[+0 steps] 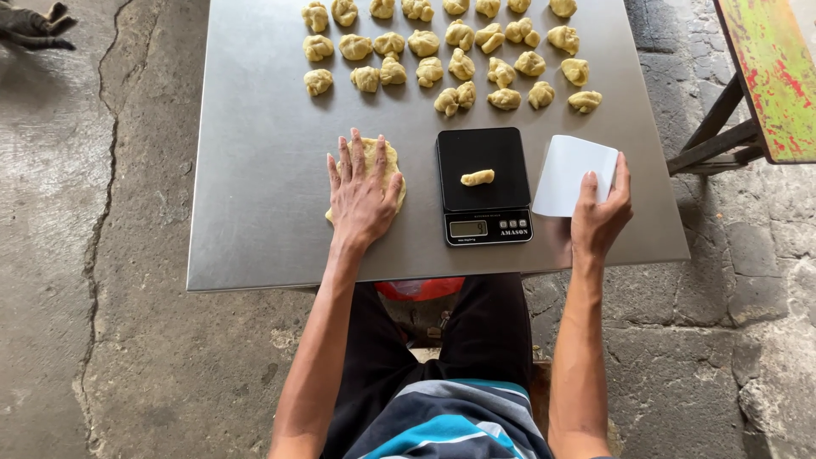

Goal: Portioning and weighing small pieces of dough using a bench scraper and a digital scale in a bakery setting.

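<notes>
Your left hand [361,194] lies flat, fingers spread, palm down on the dough slab [384,170] at the near middle of the tabletop [255,170]. It grips nothing; it presses. Your right hand [600,214] is clamped on the near corner of the white scraper [569,170], thumb on one side and fingers on the other, with the blade tilted just right of the scale [484,185].

One small dough piece [478,178] lies on the black platform of the scale, near its centre and clear of the display. The scale stands between your two hands, touching neither. Rows of portioned lumps [450,51] fill the far half of the tabletop, well apart from the slab.

Findings on the step in hand, given as judgement:

- Hold the slab steady with the flat palm, as you do now, but draw the fingertips back from the edge nearest the scale before the blade comes across.
- Cut with the scraper upright and press straight down; a slanted blade smears soft dough.
- Take small trims. The piece on the platform looks smaller than the finished lumps, so additions are likely needed.
- Place each trim on the platform centre and lift your hand fully away before reading the display.
- Keep the scraper off the platform.
</notes>
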